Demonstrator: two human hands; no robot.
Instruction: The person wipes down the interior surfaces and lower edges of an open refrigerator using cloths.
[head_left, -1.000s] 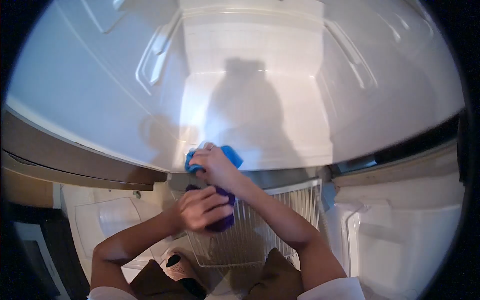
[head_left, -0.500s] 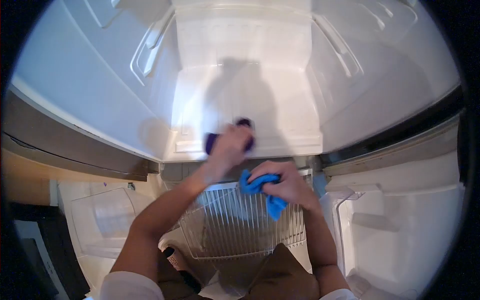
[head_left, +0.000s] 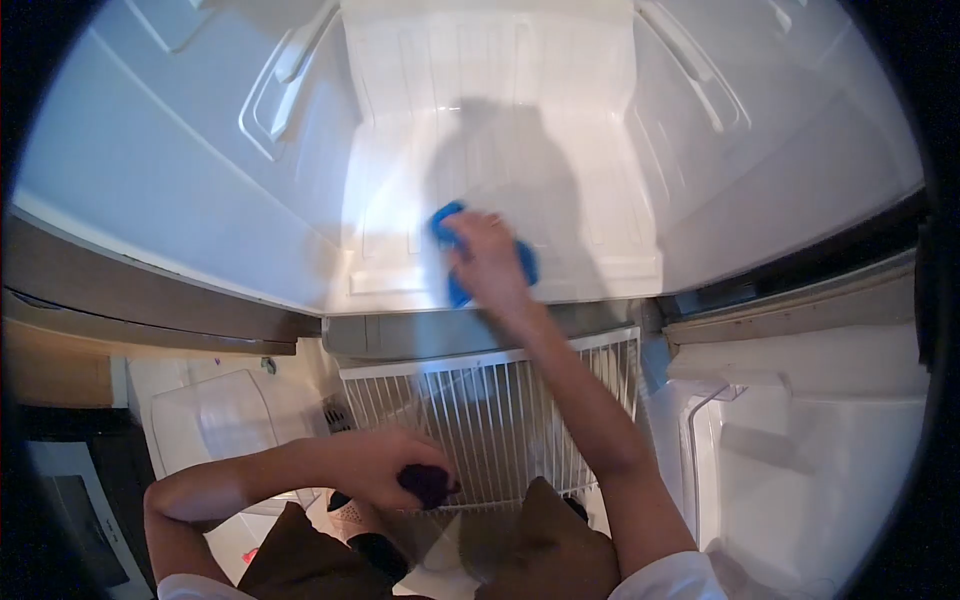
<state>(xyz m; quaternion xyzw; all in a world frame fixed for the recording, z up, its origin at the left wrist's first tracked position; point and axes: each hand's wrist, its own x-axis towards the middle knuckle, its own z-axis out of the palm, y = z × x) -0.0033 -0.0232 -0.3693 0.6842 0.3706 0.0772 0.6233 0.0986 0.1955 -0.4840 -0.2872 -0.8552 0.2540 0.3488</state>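
Observation:
My right hand (head_left: pixel 487 258) is closed on a bright blue cloth (head_left: pixel 459 293) and presses it on the white floor of the refrigerator compartment (head_left: pixel 390 210), near the front lip. Parts of the cloth stick out on both sides of the fingers. Lower down, in front of my lap, my left hand (head_left: pixel 385 466) is wrapped round a bunched dark purple cloth (head_left: pixel 425 485). Most of that cloth is hidden inside the fist. Below the compartment, a white wire rack (head_left: pixel 480 420) lies between my two arms.
An open door with moulded shelves (head_left: pixel 800 450) stands at the right. A clear plastic bin (head_left: pixel 215 425) sits at the left, beside a dark appliance (head_left: pixel 95 500). The compartment's side walls carry moulded rails (head_left: pixel 290 85). My knees are under the rack's near edge.
My left hand has drawn the purple cloth back from the compartment floor toward my lap. My right hand has moved up and forward, bringing the blue cloth onto that floor.

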